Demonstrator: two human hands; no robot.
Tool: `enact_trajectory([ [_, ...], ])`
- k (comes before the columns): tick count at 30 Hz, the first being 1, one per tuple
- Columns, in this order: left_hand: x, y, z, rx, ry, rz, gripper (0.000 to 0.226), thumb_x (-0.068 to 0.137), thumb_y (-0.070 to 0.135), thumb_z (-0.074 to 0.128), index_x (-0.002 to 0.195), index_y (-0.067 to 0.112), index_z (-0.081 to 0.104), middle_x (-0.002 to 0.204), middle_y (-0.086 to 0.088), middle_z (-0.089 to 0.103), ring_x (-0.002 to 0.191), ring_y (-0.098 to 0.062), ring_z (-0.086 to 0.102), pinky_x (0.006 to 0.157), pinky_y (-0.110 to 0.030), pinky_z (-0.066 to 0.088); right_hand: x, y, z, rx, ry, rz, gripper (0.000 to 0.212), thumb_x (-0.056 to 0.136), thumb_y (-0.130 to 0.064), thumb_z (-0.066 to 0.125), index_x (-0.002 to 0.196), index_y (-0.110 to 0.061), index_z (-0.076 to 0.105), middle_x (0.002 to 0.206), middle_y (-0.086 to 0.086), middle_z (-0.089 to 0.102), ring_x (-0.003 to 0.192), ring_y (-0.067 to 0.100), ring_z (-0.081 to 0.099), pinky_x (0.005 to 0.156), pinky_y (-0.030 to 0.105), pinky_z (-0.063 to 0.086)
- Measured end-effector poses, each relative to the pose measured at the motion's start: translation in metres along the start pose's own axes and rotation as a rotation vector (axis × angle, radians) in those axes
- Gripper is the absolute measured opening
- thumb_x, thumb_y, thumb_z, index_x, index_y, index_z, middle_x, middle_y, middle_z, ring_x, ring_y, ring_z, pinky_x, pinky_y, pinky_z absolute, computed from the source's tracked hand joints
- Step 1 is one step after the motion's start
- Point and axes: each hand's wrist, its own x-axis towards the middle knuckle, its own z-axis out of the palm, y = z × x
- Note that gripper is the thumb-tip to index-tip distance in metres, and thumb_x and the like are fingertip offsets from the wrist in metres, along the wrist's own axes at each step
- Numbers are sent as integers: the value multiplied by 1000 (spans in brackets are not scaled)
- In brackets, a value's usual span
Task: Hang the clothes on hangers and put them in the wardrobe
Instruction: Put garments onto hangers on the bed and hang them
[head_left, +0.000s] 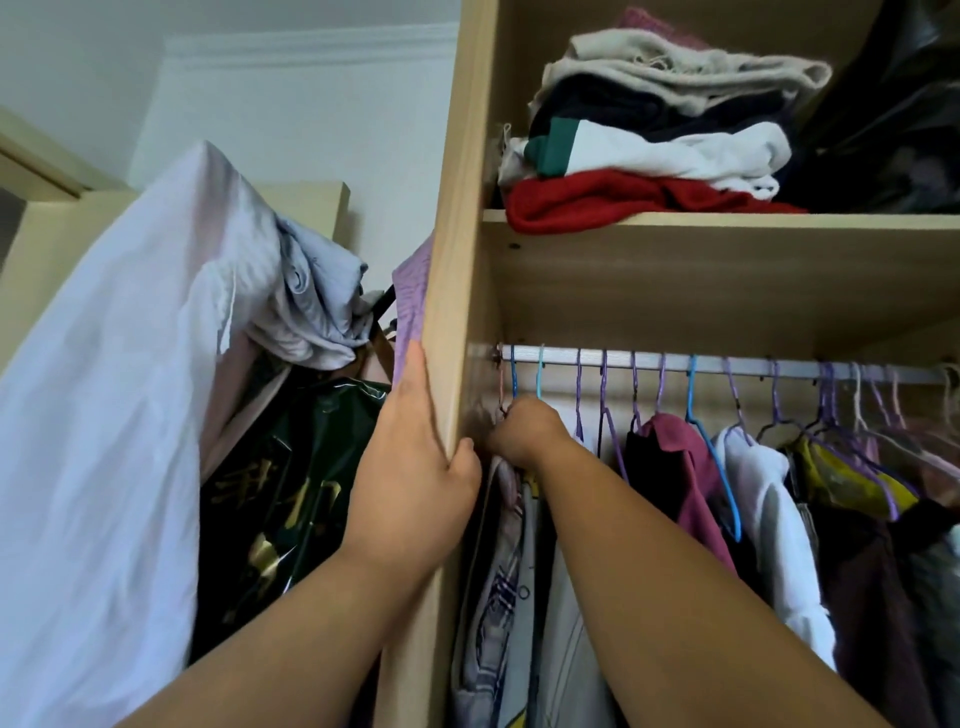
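Both forearms reach up and forward from the bottom of the view. The left hand (415, 467) braces on the wardrobe's side panel (452, 260), fingers laid flat up the outer face and thumb hooked round the front edge. Just beside it, inside the wardrobe, the right hand (524, 434) is curled into a fist at the neck of a hanger. The blue hook (513, 374) and teal hook (540, 371) rise from it to the rail (727, 361), but which one it grips I cannot tell.

Below that fist hangs the pale patterned garment (493, 597), at the far left end of the rail against the panel. It looks light and limp, so it should sway and could slip off a thin wire hanger. The safest hold is probably the hanger's neck, not the cloth.

Further along the rail hang a maroon top (680, 467) and a white shirt (769, 499) — closely packed. Above, folded clothes (649, 130) sit on the shelf (727, 223). Outside to the left, a white cloth (104, 415) is draped high.
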Motion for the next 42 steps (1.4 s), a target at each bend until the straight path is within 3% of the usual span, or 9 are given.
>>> enact_trajectory([
  [3, -1, 0, 0, -5, -4, -4, 92, 81, 16, 63, 151, 24, 4, 153, 3, 28, 131, -5, 28, 92, 4, 11, 7, 9, 0, -11, 42, 61, 21, 89, -18, 54, 103, -3, 59, 111, 15, 63, 102, 31, 60, 70, 25, 41],
  [9, -2, 1, 0, -13, -1, 1, 92, 81, 22, 61, 149, 35, 1, 153, 11, 26, 125, -1, 29, 89, -7, 21, 15, 19, -7, 44, 168, 76, 26, 93, -21, 48, 103, -1, 61, 107, 16, 65, 101, 32, 61, 69, 23, 37],
  [15, 0, 2, -1, -6, -14, 20, 90, 81, 16, 62, 151, 23, 7, 155, 4, 25, 133, -5, 25, 96, -1, 11, 11, 17, -33, 149, 236, -8, 21, 90, -21, 52, 76, -6, 55, 79, 13, 59, 68, 26, 52, 55, 24, 34],
  [22, -2, 6, -3, 29, -30, -18, 89, 82, 19, 61, 151, 24, 5, 154, 1, 26, 127, -18, 38, 97, -21, 29, -37, 42, -65, 157, 268, -104, 33, 87, -16, 56, 55, -18, 48, 55, -2, 51, 54, 17, 48, 47, 23, 31],
  [28, -3, 19, -5, 173, -93, -133, 84, 86, 20, 53, 150, 24, -2, 157, -2, 17, 106, -39, 55, 79, -43, 46, -99, 63, -108, 211, 301, -121, 15, 84, -16, 60, 72, -8, 66, 64, 2, 59, 54, 12, 47, 45, 23, 33],
  [30, -2, 25, -4, 270, -109, -142, 81, 87, 14, 48, 150, 14, -3, 158, -8, 9, 118, -39, 48, 84, -45, 43, -124, 71, -124, 251, 299, -105, 13, 83, -17, 61, 75, -10, 68, 62, -1, 59, 51, 9, 46, 43, 19, 33],
  [34, -7, 35, 0, 548, -147, 30, 77, 88, 21, 42, 150, 9, -2, 159, -11, -5, 146, -27, -1, 114, -49, 16, -174, 93, -156, 323, 249, -114, 13, 84, -14, 60, 74, -12, 69, 60, -3, 60, 55, 10, 49, 52, 24, 37],
  [39, -26, 64, 21, 534, -371, 140, 66, 94, 34, 41, 150, 20, 11, 160, 1, 4, 147, -21, -4, 114, -53, 5, -235, 131, -198, 368, 255, -35, 21, 84, -10, 61, 79, -25, 75, 62, -2, 61, 56, 12, 50, 50, 23, 37],
  [42, -38, 87, 35, 444, -449, 186, 57, 98, 29, 35, 150, 23, 12, 160, 0, 8, 147, -22, 0, 114, -55, 12, -278, 153, -221, 291, 281, 24, 27, 84, -10, 63, 79, -34, 75, 63, -4, 65, 54, 10, 54, 53, 24, 38],
])
